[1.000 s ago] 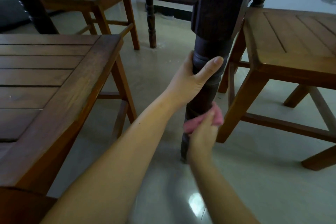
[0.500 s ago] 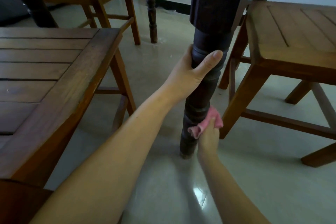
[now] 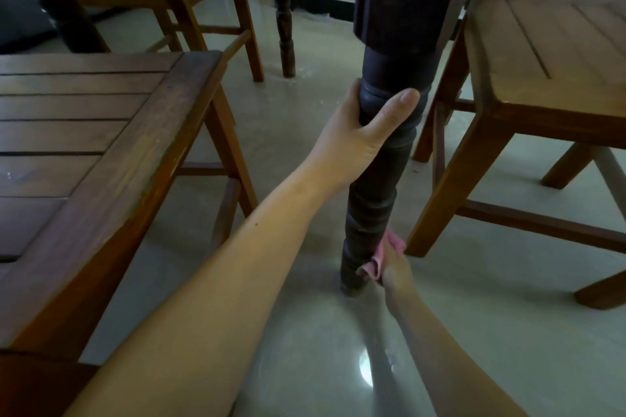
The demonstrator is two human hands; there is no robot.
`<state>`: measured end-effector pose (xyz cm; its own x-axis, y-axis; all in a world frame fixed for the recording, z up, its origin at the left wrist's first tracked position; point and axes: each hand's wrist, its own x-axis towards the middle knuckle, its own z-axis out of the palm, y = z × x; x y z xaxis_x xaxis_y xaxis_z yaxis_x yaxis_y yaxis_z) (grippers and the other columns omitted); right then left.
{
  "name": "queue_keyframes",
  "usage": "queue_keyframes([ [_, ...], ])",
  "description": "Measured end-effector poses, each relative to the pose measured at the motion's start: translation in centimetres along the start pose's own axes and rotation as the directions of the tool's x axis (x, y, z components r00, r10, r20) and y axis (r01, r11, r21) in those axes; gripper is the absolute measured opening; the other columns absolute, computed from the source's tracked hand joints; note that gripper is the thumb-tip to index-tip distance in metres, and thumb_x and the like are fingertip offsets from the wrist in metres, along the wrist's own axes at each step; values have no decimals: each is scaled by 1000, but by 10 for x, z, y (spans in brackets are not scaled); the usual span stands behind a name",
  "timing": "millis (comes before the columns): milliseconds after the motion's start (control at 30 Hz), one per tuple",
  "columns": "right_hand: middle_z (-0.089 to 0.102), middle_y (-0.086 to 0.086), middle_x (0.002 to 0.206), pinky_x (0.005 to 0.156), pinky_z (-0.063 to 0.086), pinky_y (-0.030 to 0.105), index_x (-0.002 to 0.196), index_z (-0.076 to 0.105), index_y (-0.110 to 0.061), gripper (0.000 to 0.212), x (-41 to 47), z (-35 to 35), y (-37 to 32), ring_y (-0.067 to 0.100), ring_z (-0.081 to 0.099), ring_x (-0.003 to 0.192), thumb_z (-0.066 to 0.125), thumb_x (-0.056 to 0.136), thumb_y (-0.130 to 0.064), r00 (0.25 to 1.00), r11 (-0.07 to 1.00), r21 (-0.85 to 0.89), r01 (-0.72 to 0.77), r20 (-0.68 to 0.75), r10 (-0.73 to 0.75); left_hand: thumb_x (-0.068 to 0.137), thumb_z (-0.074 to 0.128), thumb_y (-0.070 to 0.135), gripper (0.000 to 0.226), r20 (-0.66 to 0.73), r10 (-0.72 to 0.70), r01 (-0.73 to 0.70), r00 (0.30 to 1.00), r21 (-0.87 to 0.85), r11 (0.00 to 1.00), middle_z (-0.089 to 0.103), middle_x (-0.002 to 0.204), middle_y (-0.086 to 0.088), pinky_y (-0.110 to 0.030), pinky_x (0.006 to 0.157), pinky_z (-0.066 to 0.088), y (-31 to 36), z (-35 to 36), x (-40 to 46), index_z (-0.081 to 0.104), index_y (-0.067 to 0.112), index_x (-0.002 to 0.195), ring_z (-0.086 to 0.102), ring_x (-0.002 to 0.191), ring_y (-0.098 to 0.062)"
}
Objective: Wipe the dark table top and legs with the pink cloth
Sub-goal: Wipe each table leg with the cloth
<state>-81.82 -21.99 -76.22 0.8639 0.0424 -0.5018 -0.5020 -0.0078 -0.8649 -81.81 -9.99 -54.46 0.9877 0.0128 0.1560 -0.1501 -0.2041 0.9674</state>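
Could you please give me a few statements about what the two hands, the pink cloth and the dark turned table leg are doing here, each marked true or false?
1. The left hand grips the upper part of the dark turned wooden table leg. True.
2. The right hand holds the crumpled pink cloth against the top of that leg. False: the cloth is pressed near the leg's foot, close to the pale glossy floor.
3. The pink cloth lies spread on a stool seat. False: it is bunched in the right hand at the leg.
4. Brown slatted wooden stools stand on both sides of the leg. True.
5. The left hand holds a second cloth. False: it holds only the leg.
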Motion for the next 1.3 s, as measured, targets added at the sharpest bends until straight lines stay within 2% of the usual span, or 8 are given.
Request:
queue_keyframes([
  [400,62,-5,94,74,44,28,96,51,-38,17,-32,17,-67,10,57,83,35,100,-36,933,912,201,359,-91,-347,89,52,35,42,-15,25,-25,1000,-3,1000,52,108,20,-4,76,38,-3,0,3,37,26,127,49,91,17],
  [600,59,-5,74,68,47,31,125,51,-19,34,-49,19,-70,11,59,68,36,100,-37,944,928,175,330,-91,-319,88,51,39,42,8,22,-23,1000,12,1000,53,107,21,-4,77,38,0,-1,0,39,27,126,49,94,15],
  [767,22,0,156,114,27,45,150,14,-28,59,-94,45,-97,15,23,143,29,97,-50,614,616,18,787,-105,-782,81,53,48,58,-13,27,-27,1000,15,1000,57,121,8,-17,93,40,1,0,0,39,22,131,53,109,1],
  [867,-14,-7,158,117,6,56,149,-9,-34,61,-87,62,-77,26,-7,146,24,98,-47,383,389,-282,877,-79,-920,77,54,58,70,7,22,-22,1000,42,999,56,121,8,-12,84,39,1,0,-2,38,21,133,53,105,4],
  [967,1,18,156,118,6,48,149,-8,-18,66,-72,58,-114,38,4,144,35,100,-25,158,203,-469,859,-134,-978,69,57,69,80,-1,40,-39,999,53,998,61,116,5,-11,82,45,2,2,-2,41,20,131,59,101,1],
  [1067,16,21,153,118,16,43,146,9,1,66,-66,55,-119,29,13,145,48,94,-5,224,288,-388,875,-202,-953,64,53,71,83,8,37,-38,999,49,998,61,115,6,-13,88,45,2,1,-1,42,21,129,58,102,2],
  [1200,16,14,156,113,22,57,149,6,-25,68,-62,54,-53,26,14,145,43,93,-34,506,526,-216,823,-144,-850,87,50,45,43,50,4,-6,999,35,999,52,98,25,5,66,36,1,-3,-1,38,27,125,48,78,28],
  [1300,13,21,155,113,21,57,149,3,-9,67,-66,52,-85,30,13,145,38,95,-27,428,449,-186,874,-146,-892,79,53,58,57,39,32,-34,999,43,998,59,109,13,-8,82,43,3,-1,0,41,25,124,55,95,13],
])
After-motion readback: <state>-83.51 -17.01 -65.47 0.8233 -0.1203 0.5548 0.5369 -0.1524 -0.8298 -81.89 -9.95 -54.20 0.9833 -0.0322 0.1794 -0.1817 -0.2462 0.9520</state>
